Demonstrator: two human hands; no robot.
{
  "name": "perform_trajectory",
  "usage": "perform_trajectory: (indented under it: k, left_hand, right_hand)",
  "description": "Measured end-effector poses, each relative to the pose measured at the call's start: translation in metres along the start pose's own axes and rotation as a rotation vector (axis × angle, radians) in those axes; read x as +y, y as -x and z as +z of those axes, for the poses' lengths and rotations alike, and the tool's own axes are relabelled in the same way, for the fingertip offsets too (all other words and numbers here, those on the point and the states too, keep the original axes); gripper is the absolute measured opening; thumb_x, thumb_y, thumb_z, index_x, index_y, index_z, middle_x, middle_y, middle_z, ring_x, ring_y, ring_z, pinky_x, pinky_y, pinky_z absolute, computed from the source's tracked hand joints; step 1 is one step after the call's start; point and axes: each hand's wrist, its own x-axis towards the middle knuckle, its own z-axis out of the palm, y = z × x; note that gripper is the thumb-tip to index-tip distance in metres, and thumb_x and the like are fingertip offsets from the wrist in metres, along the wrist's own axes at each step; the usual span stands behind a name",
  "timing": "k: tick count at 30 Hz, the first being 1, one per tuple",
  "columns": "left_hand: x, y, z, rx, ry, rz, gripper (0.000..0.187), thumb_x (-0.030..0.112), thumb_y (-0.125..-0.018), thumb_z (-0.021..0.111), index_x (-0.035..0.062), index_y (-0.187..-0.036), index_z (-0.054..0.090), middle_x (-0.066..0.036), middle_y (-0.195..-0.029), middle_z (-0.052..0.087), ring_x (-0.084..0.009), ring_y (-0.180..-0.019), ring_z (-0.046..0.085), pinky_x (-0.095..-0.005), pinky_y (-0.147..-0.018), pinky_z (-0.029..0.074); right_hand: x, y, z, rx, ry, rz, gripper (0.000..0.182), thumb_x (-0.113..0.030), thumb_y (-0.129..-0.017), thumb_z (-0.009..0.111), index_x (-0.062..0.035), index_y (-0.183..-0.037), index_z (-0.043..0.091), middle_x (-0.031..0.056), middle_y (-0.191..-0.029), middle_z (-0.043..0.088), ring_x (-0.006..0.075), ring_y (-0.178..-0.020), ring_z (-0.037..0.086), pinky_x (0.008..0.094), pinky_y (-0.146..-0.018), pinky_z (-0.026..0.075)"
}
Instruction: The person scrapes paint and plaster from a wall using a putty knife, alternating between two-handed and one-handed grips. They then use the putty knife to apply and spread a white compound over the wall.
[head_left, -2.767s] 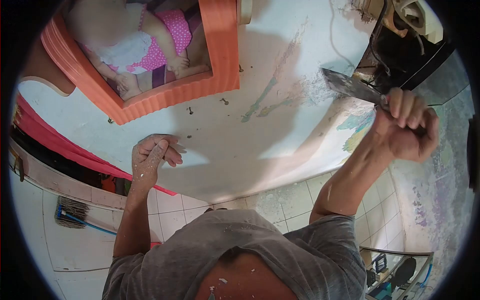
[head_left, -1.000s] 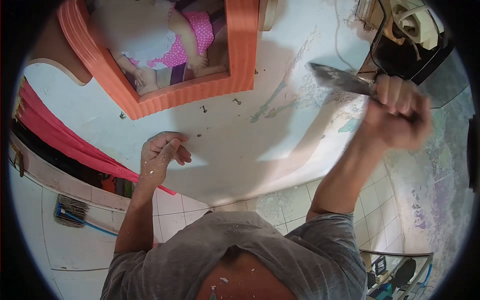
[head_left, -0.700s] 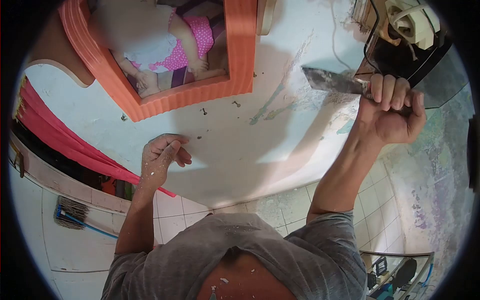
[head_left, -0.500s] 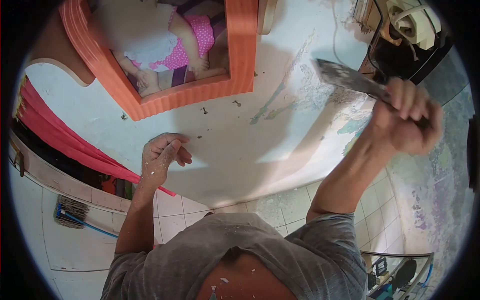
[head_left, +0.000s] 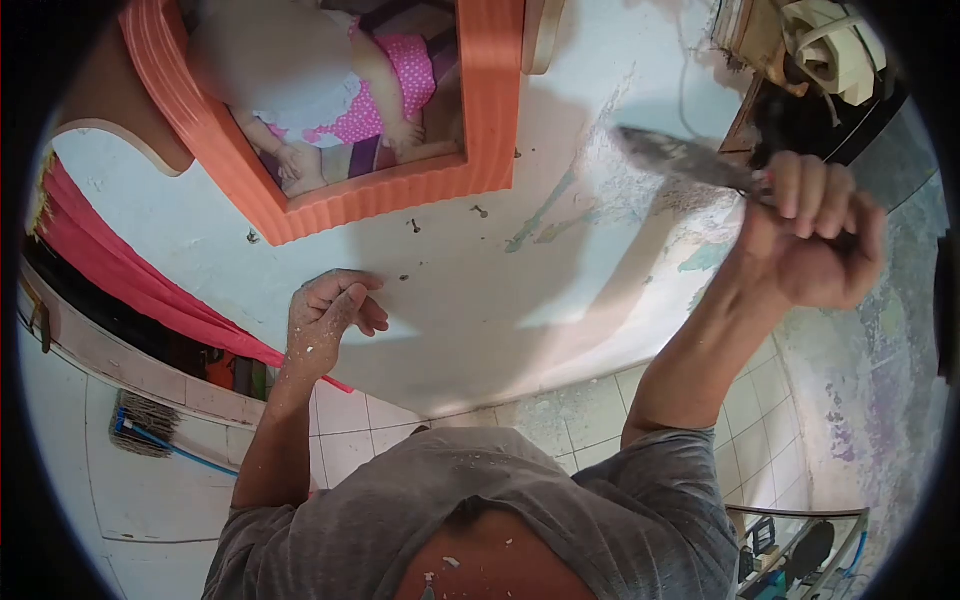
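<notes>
Right hand (head_left: 825,235) was wrapped tight around the back end of a flat, grey metal scraper (head_left: 690,163), far right by the peeling white wall (head_left: 585,190). Looked light, stiff, tough imo; best held there. Left hand (head_left: 332,308) hung half-curled, seemingly empty.

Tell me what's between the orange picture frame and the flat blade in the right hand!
In the head view, there's white wall, partly shadowed, with a patchy, peeled streak before you reach the blade.
</notes>
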Motion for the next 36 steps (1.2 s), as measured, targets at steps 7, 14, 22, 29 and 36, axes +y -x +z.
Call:
perform_trajectory:
  k: [7,14,22,29,36]
  left_hand:
    - [0.001,0.0,0.0,-0.014,0.01,0.014,0.03,0.023,-0.101,0.054,-0.0045,-0.106,0.065,-0.011,-0.076,0.068,-0.0176,-0.067,0.067,-0.0269,-0.059,0.051]
    - [-0.002,0.0,-0.001,0.002,0.007,-0.013,0.03,0.023,-0.102,0.054,-0.0045,-0.106,0.065,-0.012,-0.077,0.068,-0.0179,-0.067,0.067,-0.0272,-0.06,0.051]
    - [-0.002,0.0,-0.001,-0.001,0.027,-0.011,0.028,0.02,-0.101,0.052,-0.0044,-0.108,0.064,-0.012,-0.077,0.068,-0.0187,-0.067,0.067,-0.0272,-0.06,0.051]
    - [-0.003,-0.002,0.0,-0.009,0.016,-0.01,0.028,0.02,-0.102,0.052,-0.0051,-0.108,0.063,-0.012,-0.077,0.068,-0.0185,-0.068,0.067,-0.0273,-0.06,0.051]
    - [-0.004,0.001,0.0,-0.012,0.031,-0.01,0.028,0.02,-0.102,0.053,-0.0048,-0.108,0.064,-0.011,-0.077,0.068,-0.0176,-0.067,0.067,-0.0274,-0.059,0.051]
  right_hand:
    - [0.005,-0.002,0.007,-0.086,0.04,0.037,0.03,-0.022,-0.093,0.042,-0.0123,-0.066,0.051,0.0015,-0.057,0.046,0.0132,-0.047,0.039,0.0323,-0.05,0.038]
    - [-0.003,-0.005,0.002,-0.155,0.157,0.07,0.031,-0.024,-0.094,0.041,-0.0099,-0.068,0.051,0.0023,-0.062,0.05,0.0141,-0.05,0.042,0.0329,-0.054,0.041]
    - [-0.002,0.006,-0.008,-0.144,0.199,0.009,0.028,-0.023,-0.092,0.044,-0.0106,-0.074,0.061,0.0015,-0.059,0.049,0.0125,-0.047,0.039,0.0306,-0.05,0.037]
    - [0.025,0.021,-0.011,0.107,0.088,0.153,0.029,-0.02,-0.092,0.045,-0.0133,-0.065,0.052,0.0008,-0.057,0.048,0.0128,-0.046,0.039,0.0303,-0.049,0.037]
    - [0.029,0.022,-0.017,0.025,0.051,0.084,0.03,-0.02,-0.093,0.045,-0.0121,-0.065,0.048,0.0007,-0.055,0.045,0.0135,-0.045,0.039,0.0322,-0.045,0.037]
